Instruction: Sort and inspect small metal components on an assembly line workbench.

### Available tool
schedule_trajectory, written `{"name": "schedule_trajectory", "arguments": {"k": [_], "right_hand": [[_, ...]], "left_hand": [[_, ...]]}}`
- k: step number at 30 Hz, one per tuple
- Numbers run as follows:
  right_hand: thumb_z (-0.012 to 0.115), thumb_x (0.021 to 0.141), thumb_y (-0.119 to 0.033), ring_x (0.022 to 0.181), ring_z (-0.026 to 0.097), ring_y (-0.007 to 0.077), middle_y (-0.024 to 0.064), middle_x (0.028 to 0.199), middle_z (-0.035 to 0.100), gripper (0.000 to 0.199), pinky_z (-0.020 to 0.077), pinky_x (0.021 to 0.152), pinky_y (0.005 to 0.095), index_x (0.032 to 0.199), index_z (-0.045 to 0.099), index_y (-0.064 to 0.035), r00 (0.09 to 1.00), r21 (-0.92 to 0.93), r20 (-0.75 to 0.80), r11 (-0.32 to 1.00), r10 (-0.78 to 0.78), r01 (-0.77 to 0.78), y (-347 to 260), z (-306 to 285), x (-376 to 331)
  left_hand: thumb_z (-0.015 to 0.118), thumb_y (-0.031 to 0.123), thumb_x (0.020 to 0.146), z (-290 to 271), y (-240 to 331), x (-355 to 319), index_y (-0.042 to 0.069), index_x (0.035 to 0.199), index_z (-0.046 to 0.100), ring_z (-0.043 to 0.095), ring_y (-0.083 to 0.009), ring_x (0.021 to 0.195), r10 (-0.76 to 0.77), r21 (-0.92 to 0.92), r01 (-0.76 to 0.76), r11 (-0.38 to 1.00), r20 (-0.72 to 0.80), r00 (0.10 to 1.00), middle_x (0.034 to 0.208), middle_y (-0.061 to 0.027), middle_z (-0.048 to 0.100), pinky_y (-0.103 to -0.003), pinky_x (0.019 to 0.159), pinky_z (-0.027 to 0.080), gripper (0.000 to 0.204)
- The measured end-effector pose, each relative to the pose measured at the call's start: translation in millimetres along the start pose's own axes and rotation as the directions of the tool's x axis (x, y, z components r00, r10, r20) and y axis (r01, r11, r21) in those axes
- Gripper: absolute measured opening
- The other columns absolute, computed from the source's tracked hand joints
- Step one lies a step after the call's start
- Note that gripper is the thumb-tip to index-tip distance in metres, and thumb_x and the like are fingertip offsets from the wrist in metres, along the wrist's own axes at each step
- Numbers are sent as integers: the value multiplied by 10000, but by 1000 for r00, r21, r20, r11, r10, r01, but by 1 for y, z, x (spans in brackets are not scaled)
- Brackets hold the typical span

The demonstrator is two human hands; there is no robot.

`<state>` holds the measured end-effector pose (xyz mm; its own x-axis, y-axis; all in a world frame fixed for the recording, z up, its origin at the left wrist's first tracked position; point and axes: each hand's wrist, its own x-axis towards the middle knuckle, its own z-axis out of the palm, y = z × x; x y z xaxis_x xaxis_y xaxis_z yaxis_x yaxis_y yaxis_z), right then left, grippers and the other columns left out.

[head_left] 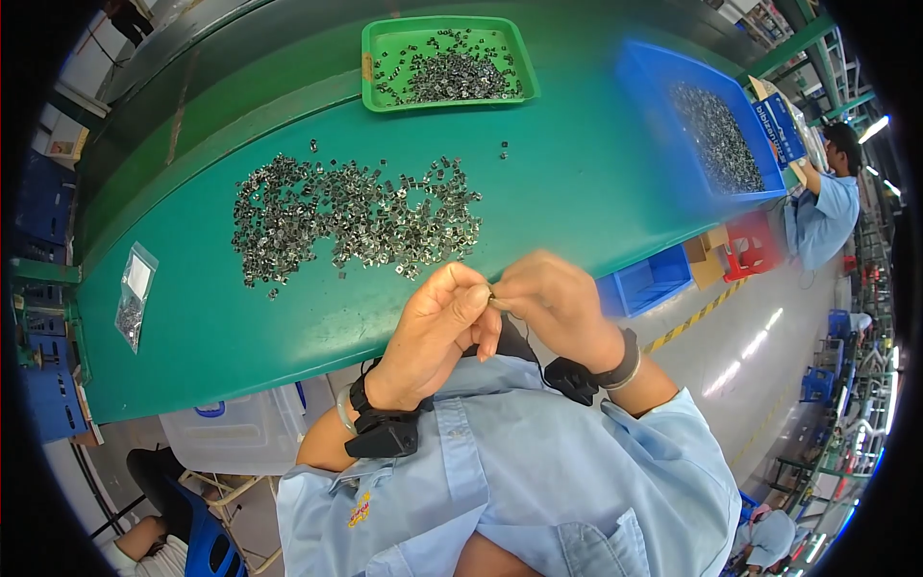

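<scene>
My left hand (437, 327) and my right hand (553, 303) meet just off the near edge of a green table (577, 192), fingertips pinched together on a small metal part (491, 296) that is mostly hidden between them. Both wrists wear black bands. A wide heap of several small shiny metal parts (356, 216) lies spread on the table just beyond my hands.
A green tray (447, 62) of metal parts stands at the back. A blue bin (707, 120) with more parts sits at the right. A small clear bag (135, 293) lies at the left. Another person in light blue (827, 207) works at the far right.
</scene>
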<state>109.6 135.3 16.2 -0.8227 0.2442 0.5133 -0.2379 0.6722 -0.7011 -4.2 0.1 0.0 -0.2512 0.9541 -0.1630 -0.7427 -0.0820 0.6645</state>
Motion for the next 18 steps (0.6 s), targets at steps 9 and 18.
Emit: {"name": "schedule_trajectory", "arguments": {"k": [9,18], "right_hand": [[676,770,5,729,610,203,78,808,606,135,491,603,294,869,596,-39,997,71,8,994,77,-77,4,1,3],[648,823,-69,763,599,137,48,845,626,80,491,689,276,880,608,-31,991,-95,27,987,131,-127,42,-36,88]], "left_hand": [[448,230,979,-3,-2,5,53,977,461,525,-143,573,21,12,-21,1000,21,1000,716,-70,563,-276,518,434,178],[409,231,990,-9,3,15,27,1128,433,527,-152,574,59,-142,-62,988,-30,998,805,-90,559,-293,512,441,248]]}}
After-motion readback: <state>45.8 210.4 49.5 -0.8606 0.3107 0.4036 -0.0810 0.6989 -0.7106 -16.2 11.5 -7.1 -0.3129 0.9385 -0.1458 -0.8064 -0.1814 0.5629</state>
